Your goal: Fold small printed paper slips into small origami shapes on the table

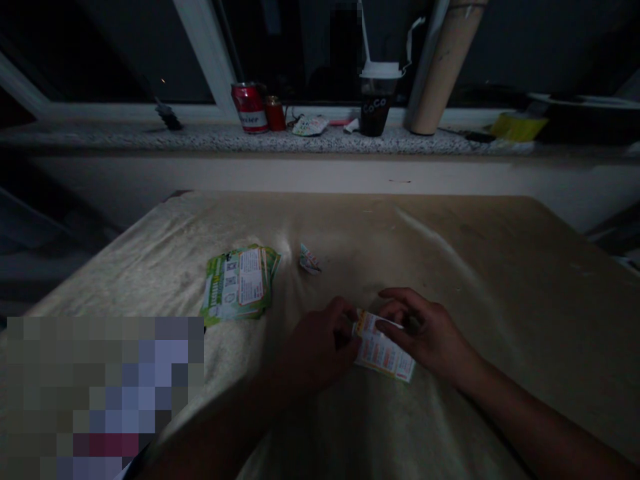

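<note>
Head view, dim light: both hands meet over a small white printed paper card with orange and green edging (383, 350), which lies on the tan cloth-covered table (500, 267) near the front edge, slightly right of centre. The left hand (320, 343) comes in from the lower left and pinches the card's upper left corner between thumb and fingertips. The right hand (425, 330) reaches in from the lower right, its fingers curled and lightly spread, with the fingertips pressing on the card's upper edge (whether the thumb is under the paper cannot be told).

Well to the left of the hands, a loose stack of green and white printed leaflets (240, 283) lies flat on the cloth. Between that stack and the hands, farther back, sits a small crumpled scrap of white paper (309, 259), apart from both.

Beyond the table runs a speckled stone window sill (150, 137). On it stand a red drink can (249, 107), a dark plastic cup with a white lid and straw (377, 100), and a tall tan cardboard tube (443, 67) leaning just beside the cup.
</note>
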A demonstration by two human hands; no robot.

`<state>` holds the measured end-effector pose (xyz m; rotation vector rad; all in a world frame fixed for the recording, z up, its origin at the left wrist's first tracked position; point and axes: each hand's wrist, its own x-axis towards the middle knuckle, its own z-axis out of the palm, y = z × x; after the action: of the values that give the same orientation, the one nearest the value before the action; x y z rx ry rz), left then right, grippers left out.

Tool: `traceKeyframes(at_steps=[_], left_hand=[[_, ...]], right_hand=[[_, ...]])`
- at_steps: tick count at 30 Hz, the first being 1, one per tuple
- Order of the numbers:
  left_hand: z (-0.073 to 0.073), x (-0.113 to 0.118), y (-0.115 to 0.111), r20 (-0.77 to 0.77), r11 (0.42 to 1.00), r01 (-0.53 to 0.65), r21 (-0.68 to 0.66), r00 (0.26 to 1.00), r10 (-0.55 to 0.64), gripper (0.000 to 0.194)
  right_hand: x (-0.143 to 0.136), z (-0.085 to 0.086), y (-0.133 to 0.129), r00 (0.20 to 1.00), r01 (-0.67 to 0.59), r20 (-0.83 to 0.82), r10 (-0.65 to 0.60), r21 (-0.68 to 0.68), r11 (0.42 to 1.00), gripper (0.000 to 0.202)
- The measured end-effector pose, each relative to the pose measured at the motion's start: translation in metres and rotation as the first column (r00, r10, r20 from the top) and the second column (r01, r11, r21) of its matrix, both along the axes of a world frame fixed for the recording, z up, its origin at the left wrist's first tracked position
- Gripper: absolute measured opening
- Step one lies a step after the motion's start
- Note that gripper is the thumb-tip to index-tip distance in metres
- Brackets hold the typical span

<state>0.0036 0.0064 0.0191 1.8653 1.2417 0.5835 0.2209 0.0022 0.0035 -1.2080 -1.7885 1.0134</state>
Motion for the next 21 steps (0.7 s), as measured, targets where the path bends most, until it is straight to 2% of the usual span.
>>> traceKeyframes(at_steps=[3,5,7,9,13,17,21], left_hand=[[-0.003,0.002,-0.005,-0.239,0.992,0.081,0.096,0.969,-0.056,0.032],[-0.003,0.004,-0.007,-0.374,0.978,0.111,0.175,0.927,-0.038,0.042],[-0.002,0.006,-0.006,-0.429,0.955,0.124,0.269,0.903,0.003,0.045],[-0.002,0.008,-0.003,-0.421,0.931,0.155,0.330,0.907,-0.002,0.038],[-0.007,0.010,0.004,-0.366,0.921,0.238,0.310,0.923,-0.115,0.027],[-0.015,0.015,0.005,-0.258,0.941,0.158,0.300,0.963,-0.079,0.014],[-0.013,0.017,0.001,-0.192,0.941,0.112,0.319,0.980,-0.052,0.013]], right_hand=[[0.001,-0.004,0.004,0.990,-0.019,0.138,0.005,0.100,0.995,0.032],[0.001,-0.006,0.005,0.983,-0.049,0.183,0.019,0.161,0.986,0.029],[0.000,-0.008,0.007,0.981,-0.086,0.186,0.046,0.216,0.972,0.031],[-0.002,-0.008,0.008,0.982,-0.122,0.172,0.078,0.260,0.958,0.030],[-0.004,-0.005,0.009,0.980,-0.160,0.164,0.109,0.343,0.926,0.024],[-0.007,0.000,0.007,0.977,-0.168,0.193,0.092,0.429,0.888,0.023],[-0.009,0.005,0.006,0.969,-0.154,0.244,0.029,0.515,0.843,0.016]])
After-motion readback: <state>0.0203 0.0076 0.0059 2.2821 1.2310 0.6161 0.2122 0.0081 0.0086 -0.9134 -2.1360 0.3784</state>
